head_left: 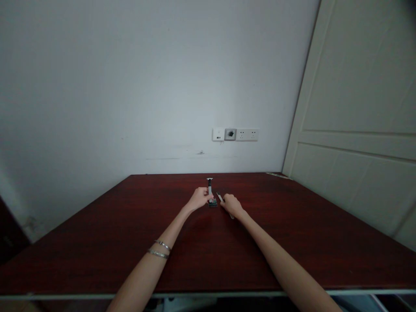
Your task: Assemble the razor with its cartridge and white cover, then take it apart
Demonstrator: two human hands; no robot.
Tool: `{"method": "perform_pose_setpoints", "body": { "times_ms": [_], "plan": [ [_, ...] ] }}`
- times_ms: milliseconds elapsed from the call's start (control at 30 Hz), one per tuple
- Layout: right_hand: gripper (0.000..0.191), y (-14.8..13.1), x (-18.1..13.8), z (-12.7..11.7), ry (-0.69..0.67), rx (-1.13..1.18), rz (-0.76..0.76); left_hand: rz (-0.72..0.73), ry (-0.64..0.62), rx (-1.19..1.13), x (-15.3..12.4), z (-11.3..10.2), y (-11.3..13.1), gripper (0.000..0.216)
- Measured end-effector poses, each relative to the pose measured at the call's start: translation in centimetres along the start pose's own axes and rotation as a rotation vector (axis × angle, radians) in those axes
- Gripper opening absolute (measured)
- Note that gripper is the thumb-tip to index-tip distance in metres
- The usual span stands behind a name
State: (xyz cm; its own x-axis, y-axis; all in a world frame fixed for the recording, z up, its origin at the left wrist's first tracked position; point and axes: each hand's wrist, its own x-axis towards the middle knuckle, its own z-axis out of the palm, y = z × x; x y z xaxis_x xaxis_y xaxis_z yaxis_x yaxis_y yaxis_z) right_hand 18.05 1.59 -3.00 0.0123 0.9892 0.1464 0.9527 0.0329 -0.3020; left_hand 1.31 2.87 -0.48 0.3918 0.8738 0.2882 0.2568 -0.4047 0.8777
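Left grip [199,199] pinches the grey strip [209,190] near its bottom.

A dark-red, wood-grained table [130,242] bears a small dark board [212,205] towards its far side.

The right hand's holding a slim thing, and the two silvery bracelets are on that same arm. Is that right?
Not quite: the head view shows the two silvery bracelets on the left arm. The right hand does hold a slim thing.
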Motion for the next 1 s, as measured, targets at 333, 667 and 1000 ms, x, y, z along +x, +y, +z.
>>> {"method": "perform_pose_setpoints", "body": {
  "times_ms": [333, 667, 1000],
  "plan": [
    [0.025, 0.6, 0.4, -0.3, 0.046, 0.039, 0.051, -0.03, -0.029, 0.001, -0.2, -0.2, 0.4, 0.005],
    [0.035, 3.5, 2.0, -5.7, 0.287, 0.422, -0.305, -0.006, -0.02, -0.094, 0.1, -0.2, 0.1, 0.016],
    [0.039, 0.8, -1.0, -11.0, 0.506, 0.204, -0.769, 0.209, 0.045, -0.028, -0.4, -0.8, 1.6, 0.006]
  ]
}}
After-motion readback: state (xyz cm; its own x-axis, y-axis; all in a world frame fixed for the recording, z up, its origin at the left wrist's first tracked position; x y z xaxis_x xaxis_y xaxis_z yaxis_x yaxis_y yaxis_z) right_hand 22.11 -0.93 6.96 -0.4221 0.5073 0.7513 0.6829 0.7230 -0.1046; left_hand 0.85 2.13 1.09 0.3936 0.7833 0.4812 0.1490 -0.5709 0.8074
